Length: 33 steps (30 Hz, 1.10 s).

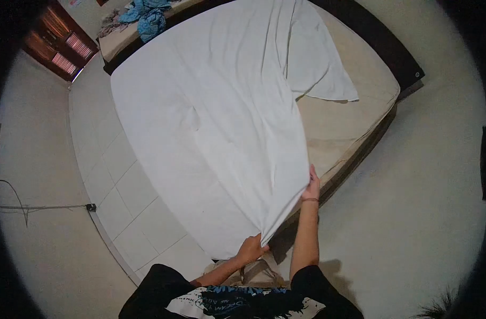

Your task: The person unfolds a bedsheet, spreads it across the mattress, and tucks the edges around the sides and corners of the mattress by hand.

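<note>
A white bed sheet [200,138] covers most of the mattress [346,122], whose beige surface shows along the right side. My left hand [251,250] is closed around a bunched corner of the sheet at the near end of the bed. Creases fan out from that grip. Farther up, at the right edge of the sheet, my right hand [311,186] grips the cloth; some of its fingers are hidden by the fabric. Near the headboard, part of the sheet is folded over and ends in a loose corner on the mattress.
A dark headboard [384,37] borders the far right of the bed. Blue cloth [151,18] lies on a ledge at the top. Tiled floor [123,196] runs along the left, with a wooden door [62,40] beyond. A wall [413,202] stands close on the right.
</note>
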Each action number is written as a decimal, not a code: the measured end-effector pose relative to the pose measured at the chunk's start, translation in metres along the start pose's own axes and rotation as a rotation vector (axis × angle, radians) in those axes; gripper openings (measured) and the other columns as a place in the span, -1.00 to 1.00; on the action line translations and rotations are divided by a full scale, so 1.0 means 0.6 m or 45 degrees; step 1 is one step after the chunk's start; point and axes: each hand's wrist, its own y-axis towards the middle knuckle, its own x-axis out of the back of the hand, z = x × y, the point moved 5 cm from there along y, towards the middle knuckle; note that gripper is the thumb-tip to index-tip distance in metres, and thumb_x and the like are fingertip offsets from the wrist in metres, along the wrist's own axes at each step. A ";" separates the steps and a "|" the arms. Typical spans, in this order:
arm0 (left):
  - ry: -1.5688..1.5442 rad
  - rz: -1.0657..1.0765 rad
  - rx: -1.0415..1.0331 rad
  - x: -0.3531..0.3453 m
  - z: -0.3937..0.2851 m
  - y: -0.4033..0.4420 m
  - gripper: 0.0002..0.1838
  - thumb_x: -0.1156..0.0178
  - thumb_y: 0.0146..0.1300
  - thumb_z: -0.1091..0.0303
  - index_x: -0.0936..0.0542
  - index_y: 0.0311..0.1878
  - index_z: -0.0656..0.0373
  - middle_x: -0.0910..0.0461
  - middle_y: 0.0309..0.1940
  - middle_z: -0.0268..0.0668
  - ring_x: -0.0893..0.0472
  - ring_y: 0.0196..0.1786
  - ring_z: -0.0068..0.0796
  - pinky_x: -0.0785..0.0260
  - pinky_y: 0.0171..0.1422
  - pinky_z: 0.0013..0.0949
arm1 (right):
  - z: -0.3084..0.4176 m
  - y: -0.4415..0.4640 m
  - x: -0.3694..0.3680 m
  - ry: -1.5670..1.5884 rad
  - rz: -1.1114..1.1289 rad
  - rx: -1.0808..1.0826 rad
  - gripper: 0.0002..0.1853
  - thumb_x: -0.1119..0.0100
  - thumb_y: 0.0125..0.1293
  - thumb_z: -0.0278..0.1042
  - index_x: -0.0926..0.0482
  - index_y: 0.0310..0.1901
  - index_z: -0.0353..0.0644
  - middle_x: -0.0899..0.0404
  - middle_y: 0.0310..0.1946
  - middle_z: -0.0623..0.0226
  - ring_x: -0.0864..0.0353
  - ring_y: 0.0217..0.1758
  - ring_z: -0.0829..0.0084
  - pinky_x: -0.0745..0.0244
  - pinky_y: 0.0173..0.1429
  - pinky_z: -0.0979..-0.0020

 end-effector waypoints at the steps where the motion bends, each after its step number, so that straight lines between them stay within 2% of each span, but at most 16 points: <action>1: 0.048 0.038 -0.002 0.006 -0.014 0.005 -0.53 -0.25 0.05 0.22 -0.42 -0.09 0.39 -0.54 -0.54 0.08 -0.58 -0.40 0.06 -0.42 -0.28 -0.02 | 0.027 -0.015 0.012 -0.022 -0.070 0.105 -0.63 0.00 0.31 -0.26 -0.40 0.09 -0.26 -0.49 0.01 0.21 -0.45 0.09 0.26 -0.35 0.20 0.23; 5: 0.273 0.049 -0.078 0.001 -0.028 0.016 -0.54 -0.23 0.06 0.24 -0.39 -0.05 0.33 -0.54 -0.51 0.04 -0.57 -0.37 0.06 -0.40 -0.27 -0.01 | 0.100 -0.051 0.113 -0.312 -0.426 0.523 -0.65 -0.08 0.24 -0.38 -0.41 0.07 -0.21 -0.49 -0.04 0.26 -0.45 0.07 0.24 -0.35 0.19 0.19; 8: 0.307 0.113 -0.062 0.004 -0.044 0.030 -0.60 -0.19 0.08 0.27 -0.39 -0.08 0.30 -0.55 -0.46 0.02 -0.56 -0.31 0.06 -0.39 -0.27 -0.01 | 0.143 -0.033 0.223 -0.083 -0.472 0.542 -0.59 -0.12 0.16 -0.44 -0.40 0.08 -0.19 -0.46 0.01 0.25 -0.43 0.08 0.24 -0.31 0.21 0.18; 11: 0.472 0.181 -0.186 -0.002 -0.058 0.053 -0.60 -0.17 0.10 0.23 -0.39 -0.07 0.29 -0.55 -0.42 0.00 -0.56 -0.30 0.04 -0.39 -0.26 -0.02 | 0.211 -0.073 0.201 -0.109 -0.673 0.655 -0.65 -0.13 0.10 -0.51 -0.46 -0.02 -0.19 -0.47 -0.05 0.24 -0.43 0.03 0.25 -0.34 0.17 0.20; 14: 0.518 0.301 -0.080 0.001 -0.054 0.089 -0.56 -0.15 0.12 0.17 -0.40 -0.01 0.26 -0.54 -0.28 0.00 -0.55 -0.20 0.00 -0.41 -0.16 -0.03 | 0.235 -0.061 0.183 -0.163 -0.700 0.652 -0.61 -0.07 0.11 -0.51 -0.44 0.04 -0.19 -0.43 0.02 0.24 -0.41 0.06 0.26 -0.31 0.21 0.23; 17: 0.651 0.321 -0.201 -0.004 -0.055 0.142 -0.49 -0.15 0.13 0.07 -0.41 0.05 0.23 -0.51 -0.13 -0.02 -0.52 -0.07 -0.04 -0.39 -0.02 -0.06 | 0.254 -0.005 0.185 -0.237 -0.402 0.569 -0.53 -0.03 0.13 -0.53 -0.37 0.15 -0.21 -0.39 0.08 0.23 -0.38 0.12 0.25 -0.24 0.27 0.26; 20: 0.739 0.366 0.047 0.009 -0.137 0.215 -0.51 -0.20 0.13 0.04 -0.46 0.03 0.17 -0.45 0.04 -0.08 -0.45 0.09 -0.10 -0.36 0.09 -0.14 | 0.276 -0.002 0.069 -0.151 -0.193 0.416 -0.43 -0.05 0.07 -0.60 -0.34 0.20 -0.15 -0.32 0.18 0.29 -0.29 0.23 0.33 -0.21 0.31 0.32; 21: 0.551 0.285 0.019 0.012 -0.165 0.245 -0.49 -0.18 0.18 0.03 -0.45 0.08 0.19 -0.47 0.03 -0.09 -0.48 0.08 -0.14 -0.37 0.10 -0.19 | 0.273 0.008 0.059 -0.224 -0.120 0.360 -0.42 -0.02 0.06 -0.63 -0.34 0.20 -0.15 -0.31 0.19 0.30 -0.29 0.23 0.36 -0.21 0.30 0.34; 23: 0.020 0.078 -0.023 -0.005 -0.196 0.327 -0.49 -0.14 0.22 -0.04 -0.48 0.03 0.22 -0.53 -0.05 -0.09 -0.55 -0.03 -0.21 -0.38 0.04 -0.21 | 0.283 0.018 0.022 -0.365 0.049 0.290 -0.43 0.01 0.07 -0.66 -0.34 0.20 -0.18 -0.32 0.20 0.31 -0.31 0.22 0.42 -0.23 0.29 0.38; 24: -0.035 0.030 0.115 -0.002 -0.247 0.368 -0.52 -0.13 0.25 0.01 -0.48 0.02 0.24 -0.56 -0.10 -0.12 -0.56 -0.06 -0.32 -0.38 0.04 -0.29 | 0.295 0.016 -0.007 -0.432 0.146 0.277 -0.44 0.01 0.09 -0.67 -0.34 0.20 -0.20 -0.33 0.19 0.31 -0.33 0.20 0.44 -0.25 0.27 0.39; 26: -0.221 -0.169 0.071 -0.008 -0.319 0.448 -0.50 -0.16 0.23 0.03 -0.47 0.00 0.31 -0.57 -0.14 -0.13 -0.54 -0.08 -0.36 -0.38 0.00 -0.32 | 0.284 0.034 -0.009 -0.536 0.358 0.086 -0.48 -0.02 0.13 -0.62 -0.33 0.19 -0.25 -0.36 0.16 0.31 -0.38 0.17 0.47 -0.28 0.24 0.41; 27: -0.501 -0.192 0.092 -0.024 -0.325 0.484 -0.54 -0.18 0.22 0.10 -0.47 -0.04 0.35 -0.58 -0.28 -0.14 -0.55 -0.19 -0.42 -0.40 -0.08 -0.36 | 0.283 0.042 -0.006 -0.565 0.433 0.043 -0.49 -0.03 0.14 -0.60 -0.33 0.19 -0.26 -0.37 0.15 0.31 -0.39 0.17 0.46 -0.30 0.23 0.41; 30: -0.307 -0.092 0.431 -0.021 -0.390 0.491 -0.63 -0.18 0.22 0.20 -0.47 -0.12 0.36 -0.56 -0.43 -0.24 -0.51 -0.31 -0.54 -0.39 -0.18 -0.39 | 0.279 0.009 -0.010 -0.525 0.560 -0.122 -0.53 -0.04 0.17 -0.55 -0.34 0.17 -0.26 -0.41 0.10 0.29 -0.41 0.14 0.45 -0.36 0.19 0.38; 31: -0.679 -0.106 0.337 -0.039 -0.376 0.498 -0.74 -0.15 0.22 0.28 -0.48 -0.21 0.33 -0.53 -0.51 -0.34 -0.47 -0.39 -0.62 -0.36 -0.25 -0.43 | 0.286 0.006 -0.010 -0.427 0.534 -0.204 -0.55 -0.03 0.18 -0.54 -0.35 0.16 -0.24 -0.42 0.08 0.28 -0.43 0.13 0.44 -0.39 0.16 0.36; 32: -0.642 -0.160 0.288 -0.039 -0.376 0.499 -0.75 -0.15 0.24 0.27 -0.49 -0.22 0.31 -0.53 -0.50 -0.35 -0.47 -0.38 -0.63 -0.35 -0.25 -0.44 | 0.293 0.007 -0.011 -0.332 0.513 -0.281 -0.57 -0.02 0.19 -0.54 -0.36 0.14 -0.23 -0.44 0.05 0.27 -0.44 0.11 0.43 -0.42 0.14 0.34; 33: -0.605 -0.212 0.238 -0.037 -0.376 0.498 -0.76 -0.14 0.25 0.26 -0.50 -0.24 0.28 -0.53 -0.48 -0.37 -0.47 -0.37 -0.63 -0.33 -0.25 -0.46 | 0.299 0.011 -0.006 -0.345 0.520 -0.285 -0.66 -0.01 0.27 -0.37 -0.40 0.08 -0.21 -0.48 -0.02 0.26 -0.46 0.07 0.42 -0.45 0.10 0.34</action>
